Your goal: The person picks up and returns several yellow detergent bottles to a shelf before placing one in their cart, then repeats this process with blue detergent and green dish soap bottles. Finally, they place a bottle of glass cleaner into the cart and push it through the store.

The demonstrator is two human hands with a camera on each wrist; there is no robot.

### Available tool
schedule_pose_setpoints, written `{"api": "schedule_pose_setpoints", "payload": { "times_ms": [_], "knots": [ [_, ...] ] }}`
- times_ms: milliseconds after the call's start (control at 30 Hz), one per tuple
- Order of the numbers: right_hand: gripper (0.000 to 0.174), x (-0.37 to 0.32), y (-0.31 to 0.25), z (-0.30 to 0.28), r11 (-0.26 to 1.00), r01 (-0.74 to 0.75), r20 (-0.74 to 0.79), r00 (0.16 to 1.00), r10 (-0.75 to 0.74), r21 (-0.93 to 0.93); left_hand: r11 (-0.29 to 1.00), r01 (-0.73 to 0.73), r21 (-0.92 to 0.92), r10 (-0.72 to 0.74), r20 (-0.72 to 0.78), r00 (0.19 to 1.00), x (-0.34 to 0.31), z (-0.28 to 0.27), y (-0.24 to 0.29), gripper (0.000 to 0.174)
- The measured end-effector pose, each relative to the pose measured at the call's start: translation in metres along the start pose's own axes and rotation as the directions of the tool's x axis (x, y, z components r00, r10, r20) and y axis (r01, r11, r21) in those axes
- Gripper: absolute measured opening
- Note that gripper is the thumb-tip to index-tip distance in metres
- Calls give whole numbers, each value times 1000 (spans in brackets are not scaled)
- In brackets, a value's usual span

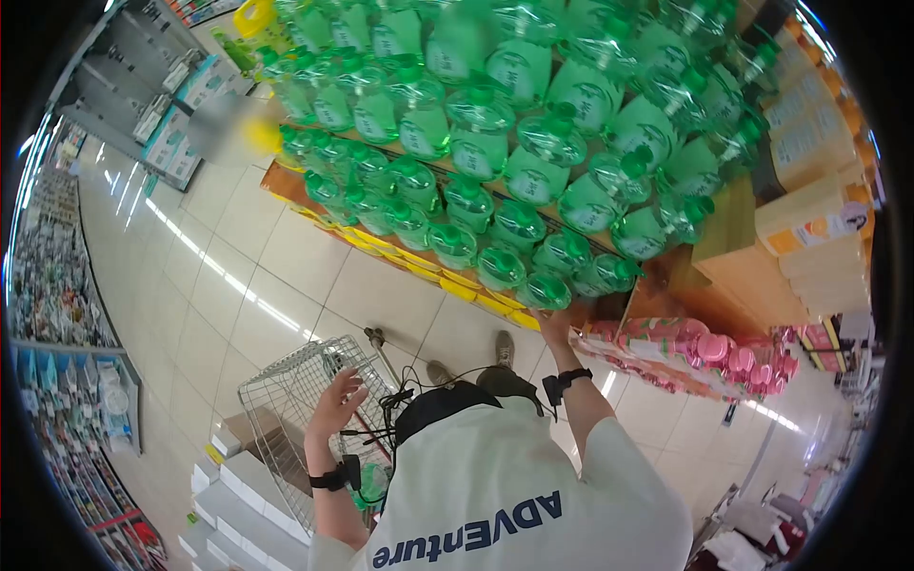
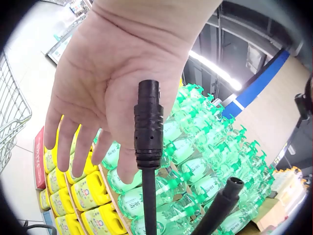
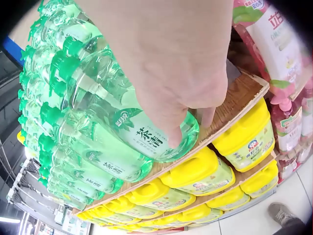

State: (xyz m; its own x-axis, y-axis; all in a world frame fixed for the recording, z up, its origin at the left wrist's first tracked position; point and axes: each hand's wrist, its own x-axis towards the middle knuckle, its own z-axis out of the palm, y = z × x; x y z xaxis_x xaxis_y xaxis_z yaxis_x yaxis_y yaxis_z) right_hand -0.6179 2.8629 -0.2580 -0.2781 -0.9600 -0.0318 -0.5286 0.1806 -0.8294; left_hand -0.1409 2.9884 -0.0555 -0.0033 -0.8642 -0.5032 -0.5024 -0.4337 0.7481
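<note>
My right hand [image 1: 554, 331] is at the corner of a wooden display shelf, gripping the lower part of a clear pump bottle of green liquid [image 3: 142, 129]. The thumb lies on its white-lettered front label, and the other fingers go round the far side, partly hidden. This bottle stands at the end of a row of matching green pump bottles [image 1: 468, 205]. My left hand [image 1: 338, 400] hangs over the wire shopping cart [image 1: 276, 390] with loosely extended fingers and holds nothing. Its palm [image 2: 117, 73] fills the top of the left wrist view, behind black cable connectors [image 2: 149, 127].
Yellow jugs [image 3: 195, 176] line the shelves below the green bottles. Pink bottles [image 1: 709, 347] stand just right of my right hand. White boxes [image 1: 257, 495] are stacked beside the cart. Stocked shelving [image 1: 71, 381] runs along the left, across the tiled floor [image 1: 219, 285].
</note>
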Motion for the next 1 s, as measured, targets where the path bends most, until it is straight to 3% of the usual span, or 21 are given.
{"api": "schedule_pose_setpoints", "payload": {
  "times_ms": [133, 200, 233, 300, 333, 367, 467, 500, 567, 633, 700, 767, 800, 833, 867, 933, 967, 1000],
  "knots": [
    [53, 1, 29, 4, 996, -18, 73, 997, 25, -92, 999, 12, -38, -13, -46, 999, -8, -2, -9, 56],
    [59, 2, 57, 10, 981, -132, 164, 974, 155, -140, 992, 39, -116, -47, -62, 997, -11, -2, -21, 56],
    [59, -2, 50, 8, 983, -109, 181, 974, 135, -149, 990, 42, -137, -53, -81, 995, -13, -2, -25, 56],
    [64, -9, 39, 6, 984, 53, 9, 999, -52, -170, 993, 55, -104, -65, -96, 993, -16, -3, -30, 56],
    [64, -8, 36, 8, 981, 77, 27, 997, -73, -180, 990, 57, -128, -72, -111, 991, -19, -4, -31, 56],
    [65, -7, 33, 11, 998, -29, 59, 998, 25, 54, 987, 67, -146, -84, -112, 990, -22, -8, -31, 55],
    [57, -9, 80, 11, 965, -1, 102, 994, 29, -264, 976, 40, -216, -67, -117, 991, -24, -3, -66, 50],
    [54, -6, 91, 10, 980, -84, 166, 980, 114, -182, 959, 44, -281, -82, -125, 989, -25, -1, -74, 50],
    [53, -13, 83, 16, 990, -32, 59, 997, 41, -140, 938, 47, -344, -84, -95, 992, -26, 0, -84, 49],
    [55, -22, 77, 19, 941, 70, -5, 997, -75, -330, 925, 58, -375, -129, -168, 977, -32, -1, -95, 48],
    [54, -39, 52, 14, 933, 13, 38, 999, 1, -360, 919, 56, -390, -151, -216, 965, -36, 1, -116, 48],
    [49, -43, 50, 14, 883, -66, 188, 967, 171, -465, 893, 93, -441, -259, -334, 906, -43, 4, -138, 47],
    [49, -51, 55, 13, 882, -51, 203, 965, 164, -469, 887, 97, -451, -272, -342, 900, -49, 6, -152, 47],
    [54, -56, 59, 12, 914, -108, 332, 910, 250, -392, 902, 124, -412, -315, -434, 844, -54, 10, -170, 48],
    [60, -62, 63, 11, 930, -172, 469, 824, 317, -326, 911, 164, -379, -358, -526, 771, -60, 15, -189, 49],
    [57, -66, 57, 6, 855, -325, 643, 564, 518, -404, 902, 305, -307, -433, -661, 613, -72, 37, -258, 58],
    [49, -70, 66, 5, 858, -310, 665, 542, 513, -409, 879, 361, -313, -466, -727, 505, -87, 58, -302, 62],
    [41, -75, 72, 3, 862, -295, 687, 521, 507, -412, 817, 512, -264, -498, -770, 398, -99, 75, -324, 67]
  ]
}}
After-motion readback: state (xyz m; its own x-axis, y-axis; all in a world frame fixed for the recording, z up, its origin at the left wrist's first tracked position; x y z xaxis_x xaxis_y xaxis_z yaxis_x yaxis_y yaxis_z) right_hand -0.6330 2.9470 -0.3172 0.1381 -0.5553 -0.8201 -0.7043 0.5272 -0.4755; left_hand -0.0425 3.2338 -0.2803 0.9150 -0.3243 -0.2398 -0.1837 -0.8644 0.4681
